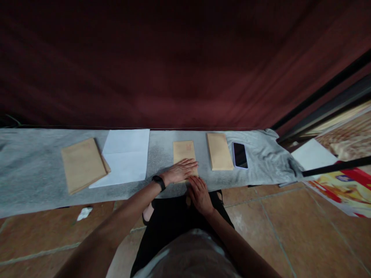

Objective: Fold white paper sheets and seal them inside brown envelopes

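A brown paper envelope (183, 150) with a small reddish print near its upper right corner lies on the grey cloth in front of me. My left hand (183, 170) rests flat across its lower half, fingers stretched to the right. At the envelope's near right corner, my right hand (199, 193) touches with extended fingers. Both hands cover part of the near edge. To the right lies a neat stack of brown envelopes (220, 151). Farther left, a looser pile of larger brown envelopes (84, 164) overlaps white paper sheets (127, 156).
A phone (240, 155) with a dark screen lies right of the envelope stack. The grey cloth (162, 144) covers a narrow bench against a dark red curtain (174, 77). A black metal bar (333, 168) and a colourful printed box (348, 189) stand at right. Crumpled white tissue (84, 213) lies on the tiled floor.
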{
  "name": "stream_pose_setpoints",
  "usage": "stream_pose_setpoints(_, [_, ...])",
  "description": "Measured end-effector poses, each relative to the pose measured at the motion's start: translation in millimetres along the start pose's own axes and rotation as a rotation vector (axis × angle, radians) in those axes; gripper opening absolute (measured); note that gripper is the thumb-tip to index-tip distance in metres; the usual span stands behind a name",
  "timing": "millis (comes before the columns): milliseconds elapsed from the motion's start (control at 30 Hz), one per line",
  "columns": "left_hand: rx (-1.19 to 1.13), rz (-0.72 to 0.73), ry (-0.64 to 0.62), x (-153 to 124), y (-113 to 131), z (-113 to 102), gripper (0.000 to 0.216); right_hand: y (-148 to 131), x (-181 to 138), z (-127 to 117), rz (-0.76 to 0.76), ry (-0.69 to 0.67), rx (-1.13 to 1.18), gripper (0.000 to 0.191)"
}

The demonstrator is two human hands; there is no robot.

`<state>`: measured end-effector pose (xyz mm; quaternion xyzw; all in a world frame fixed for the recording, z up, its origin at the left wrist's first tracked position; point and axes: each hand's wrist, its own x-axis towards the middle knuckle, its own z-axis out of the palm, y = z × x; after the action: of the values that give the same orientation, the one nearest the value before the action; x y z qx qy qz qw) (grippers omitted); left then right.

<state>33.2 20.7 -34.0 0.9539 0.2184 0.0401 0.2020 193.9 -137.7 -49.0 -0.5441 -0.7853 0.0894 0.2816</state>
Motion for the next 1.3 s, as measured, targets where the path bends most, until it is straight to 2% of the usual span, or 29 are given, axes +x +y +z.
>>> stream_pose_setpoints(267, [-0.062,0.010,-0.061,-20,12,-3,0.050,1,-7,-5,-0.009,0.008,0.058,0.049])
stream_pose_setpoints(533, [-0.080,0.075,0.105,-51,35,-2,0.046,7,-18,-15,0.063,0.004,0.054,0.041])
stream_pose_setpoints(700, [-0.047,0.045,0.155,-61,44,3,0.042,29,5,-20,0.059,0.030,0.067,0.045])
stream_pose_setpoints(833, [-0.029,0.033,0.183,-67,48,9,0.040,38,23,-25,0.012,-0.081,0.025,0.046])
stream_pose_setpoints(967, [-0.025,-0.014,0.232,-73,50,14,0.041,40,23,-31,-0.066,-0.195,-0.006,0.046])
stream_pose_setpoints(1100, [-0.019,-0.018,0.247,-75,51,15,0.041,50,32,-36,-0.130,-0.207,0.017,0.044])
stream_pose_setpoints(1300, [0.038,-0.025,0.272,-76,52,19,0.044,66,79,-17,-0.156,-0.192,-0.125,0.049])
